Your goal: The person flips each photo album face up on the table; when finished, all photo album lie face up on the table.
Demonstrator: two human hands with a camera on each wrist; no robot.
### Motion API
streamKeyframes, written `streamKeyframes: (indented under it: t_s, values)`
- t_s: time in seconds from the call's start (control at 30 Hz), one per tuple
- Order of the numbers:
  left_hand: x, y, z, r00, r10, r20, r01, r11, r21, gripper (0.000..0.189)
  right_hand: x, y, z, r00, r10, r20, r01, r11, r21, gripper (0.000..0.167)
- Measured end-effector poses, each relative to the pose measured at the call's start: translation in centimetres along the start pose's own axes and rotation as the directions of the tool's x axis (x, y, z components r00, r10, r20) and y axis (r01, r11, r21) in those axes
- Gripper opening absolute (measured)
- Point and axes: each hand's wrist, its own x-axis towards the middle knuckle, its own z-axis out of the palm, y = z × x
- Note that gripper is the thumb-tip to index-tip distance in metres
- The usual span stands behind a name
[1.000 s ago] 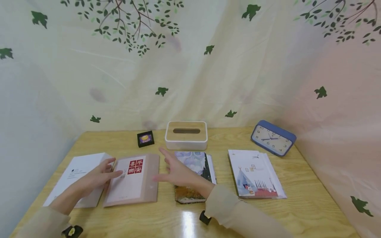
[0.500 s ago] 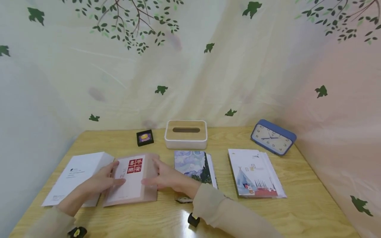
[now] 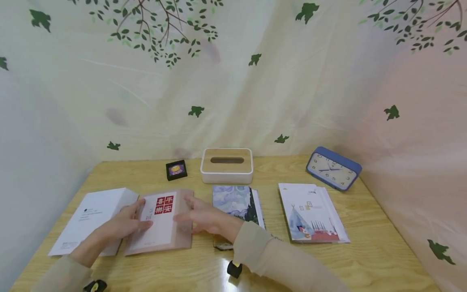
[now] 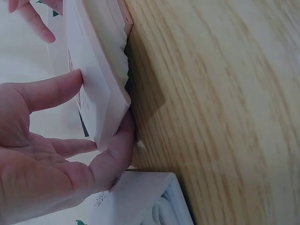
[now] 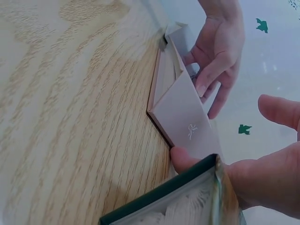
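Note:
A pale pink book [image 3: 160, 237] with red Chinese characters lies flat on the table, between both hands. My left hand [image 3: 122, 223] grips its left side; in the left wrist view the thumb [image 4: 61, 91] presses the front cover while fingers curl under the edge. My right hand [image 3: 206, 215] is at the spine side, overlapping the book in the head view. In the right wrist view a fingertip [image 5: 180, 159] meets the spine low down, and the thumb stands off from the cover. A painted-cover book [image 3: 231, 198] lies partly hidden beneath the right hand and wrist.
Left of the pink book lies a white book [image 3: 91, 215], close beside my left hand. A book with a tent picture [image 3: 310, 215] lies at right. Along the back stand a small black box [image 3: 176, 169], a wooden-topped tissue box [image 3: 227, 166] and a blue clock [image 3: 333, 168].
My right hand has moved left and down from above the painted-cover book to the pink book's spine side. My left hand has shifted slightly right onto the pink book's left edge.

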Motion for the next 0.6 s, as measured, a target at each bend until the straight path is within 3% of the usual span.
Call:
streamKeyframes:
  t_s: [0.27, 0.6]
  values:
    - [0.26, 0.13, -0.15, 1.0, -0.016, 0.006, 0.016, 1.0, 0.024, 0.103, 0.31, -0.12, -0.3, 1.0, -0.011, 0.026, 0.009, 0.998, 0.061, 0.078]
    - [0.28, 0.23, -0.09, 1.0, -0.015, -0.026, 0.017, 0.997, 0.08, 0.099, 0.33, -0.51, -0.34, 1.0, -0.002, -0.01, 0.004, 0.99, 0.139, 0.079]
